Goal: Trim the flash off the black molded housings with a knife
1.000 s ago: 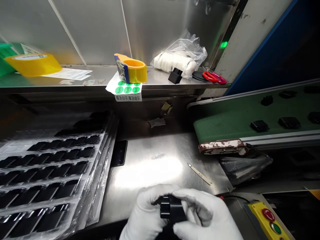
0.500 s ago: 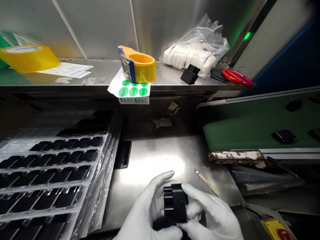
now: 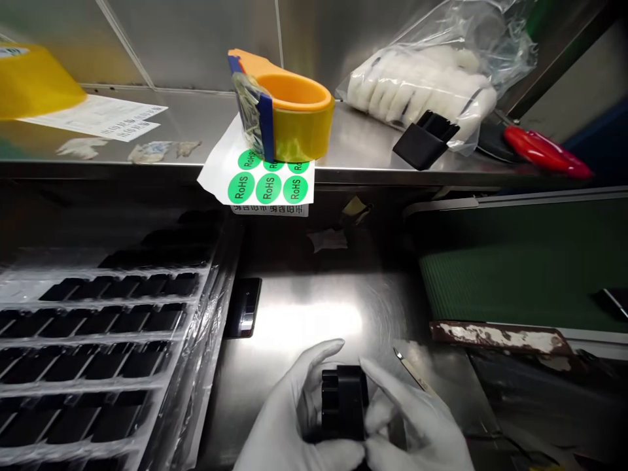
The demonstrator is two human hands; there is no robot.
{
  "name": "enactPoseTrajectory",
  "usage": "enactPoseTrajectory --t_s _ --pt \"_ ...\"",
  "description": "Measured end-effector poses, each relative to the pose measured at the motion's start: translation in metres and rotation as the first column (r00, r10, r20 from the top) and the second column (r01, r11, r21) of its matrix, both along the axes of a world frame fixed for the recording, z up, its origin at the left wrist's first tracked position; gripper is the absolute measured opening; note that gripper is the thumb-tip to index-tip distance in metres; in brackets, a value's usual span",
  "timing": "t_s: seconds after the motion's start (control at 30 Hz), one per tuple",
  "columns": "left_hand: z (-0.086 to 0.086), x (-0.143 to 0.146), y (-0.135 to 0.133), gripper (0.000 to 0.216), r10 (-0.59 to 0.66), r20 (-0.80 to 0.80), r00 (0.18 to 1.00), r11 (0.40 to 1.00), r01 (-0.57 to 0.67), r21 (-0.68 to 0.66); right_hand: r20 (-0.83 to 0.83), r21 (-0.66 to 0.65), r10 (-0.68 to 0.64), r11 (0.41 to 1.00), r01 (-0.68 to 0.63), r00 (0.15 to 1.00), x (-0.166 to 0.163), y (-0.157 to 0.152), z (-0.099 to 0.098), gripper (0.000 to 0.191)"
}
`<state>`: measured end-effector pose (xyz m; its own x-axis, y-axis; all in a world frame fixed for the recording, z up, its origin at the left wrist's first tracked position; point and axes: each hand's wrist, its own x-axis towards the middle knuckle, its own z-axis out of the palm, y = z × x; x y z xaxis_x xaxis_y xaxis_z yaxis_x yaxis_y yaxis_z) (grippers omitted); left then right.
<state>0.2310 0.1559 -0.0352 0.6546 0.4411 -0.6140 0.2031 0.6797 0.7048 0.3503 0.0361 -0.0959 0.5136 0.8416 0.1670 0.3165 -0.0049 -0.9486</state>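
- Sticker sheet (image 3: 260, 180) hangs over the shelf edge; green round stickers read "RoHS", six visible; a printed strip below them has characters, upside down, not legible.
- Orange tape dispenser (image 3: 289, 111) with a yellowish roll sits on that sheet, blue blade edge on its left side.
- Paper slip (image 3: 101, 118) with small print and barcodes at far left of shelf (image 3: 363, 154), text too small to read.
- Black plastic part (image 3: 344, 400) low centre, above the steel table (image 3: 304, 314): matte black, blocky, ribbed slots along its left face, flat smooth top.
- Left hand (image 3: 294, 418), white glove, fingers curled around the part's left side and bottom, thumb raised above it; gripping.
- Right hand (image 3: 417, 425), white glove, thumb and fingers pinch the part's right side; also gripping.
- Thin metal blade or tweezers (image 3: 412, 369) lies on the table just right of the right hand, probably a blade, blurred.
- Clear trays (image 3: 98, 340) at left hold rows of flat black pieces.
- Second black part (image 3: 424, 139) rests on the shelf, touching the plastic bag (image 3: 432, 78) of white pieces.
- Red-handled scissors (image 3: 544, 150) at right of the shelf.
- Green conveyor belt (image 3: 515, 281) at right, beyond the table.
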Motion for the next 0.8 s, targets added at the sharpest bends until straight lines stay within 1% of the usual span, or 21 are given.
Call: enactPoseTrajectory --t_s 0.1,0.17,0.23,0.27,0.33,0.4,0.47,0.53,0.57,0.63,0.67,0.7,0.73,0.8 --pt "-0.006 0.004 0.006 0.074 -0.014 0.000 1.000 1.000 0.014 -0.018 -0.006 -0.068 -0.054 0.996 0.053 0.999 0.001 0.004 0.002 0.084" --pt "-0.009 0.007 0.010 0.074 -0.018 -0.005 1.000 1.000 0.018 -0.016 -0.039 -0.133 -0.089 0.988 0.083 0.995 0.001 0.008 0.005 0.078" --pt "-0.009 0.010 0.014 0.070 -0.014 -0.016 1.000 1.000 0.014 -0.003 -0.174 -0.228 -0.128 0.970 0.086 0.976 0.002 0.013 0.011 0.072" --pt "-0.008 0.011 0.016 0.067 -0.024 -0.021 0.999 1.000 0.024 0.005 -0.275 -0.288 -0.161 0.954 0.079 0.948 0.004 0.016 0.016 0.069" --pt "-0.006 0.014 0.018 0.063 -0.049 -0.047 0.998 0.998 0.050 0.027 -0.465 -0.394 -0.241 0.918 0.044 0.852 0.007 0.022 0.028 0.064" --pt "-0.005 0.015 0.018 0.062 -0.048 -0.061 0.997 0.997 0.051 0.049 -0.592 -0.436 -0.295 0.900 0.010 0.750 0.011 0.028 0.041 0.058" --pt "-0.009 0.013 0.016 0.063 -0.008 -0.027 1.000 0.998 0.010 0.069 -0.684 -0.419 -0.287 0.907 -0.039 0.671 0.016 0.030 0.049 0.049" --pt "-0.018 0.008 0.014 0.062 0.023 0.037 0.999 0.995 -0.026 0.095 -0.769 -0.345 -0.208 0.931 -0.118 0.605 0.019 0.028 0.052 0.042" --pt "-0.023 0.006 0.013 0.059 0.023 0.085 0.996 0.991 -0.034 0.131 -0.796 -0.298 -0.159 0.943 -0.150 0.585 0.021 0.026 0.050 0.041" --pt "-0.032 0.001 0.012 0.054 -0.016 0.220 0.975 0.969 -0.039 0.243 -0.815 -0.228 -0.092 0.959 -0.170 0.573 0.021 0.022 0.045 0.043" --pt "-0.034 0.000 0.011 0.054 -0.049 0.275 0.960 0.951 -0.039 0.306 -0.813 -0.220 -0.088 0.962 -0.163 0.575 0.021 0.021 0.042 0.043" --pt "-0.034 -0.001 0.011 0.056 -0.074 0.294 0.953 0.934 -0.038 0.356 -0.807 -0.228 -0.104 0.963 -0.145 0.581 0.019 0.019 0.038 0.041" --pt "-0.031 0.000 0.010 0.061 -0.081 0.274 0.958 0.921 -0.033 0.388 -0.799 -0.241 -0.127 0.963 -0.119 0.588 0.017 0.018 0.036 0.038" --pt "-0.022 0.002 0.005 0.075 -0.040 0.154 0.987 0.924 -0.022 0.382 -0.776 -0.253 -0.158 0.965 -0.072 0.610 0.009 0.015 0.033 0.035"
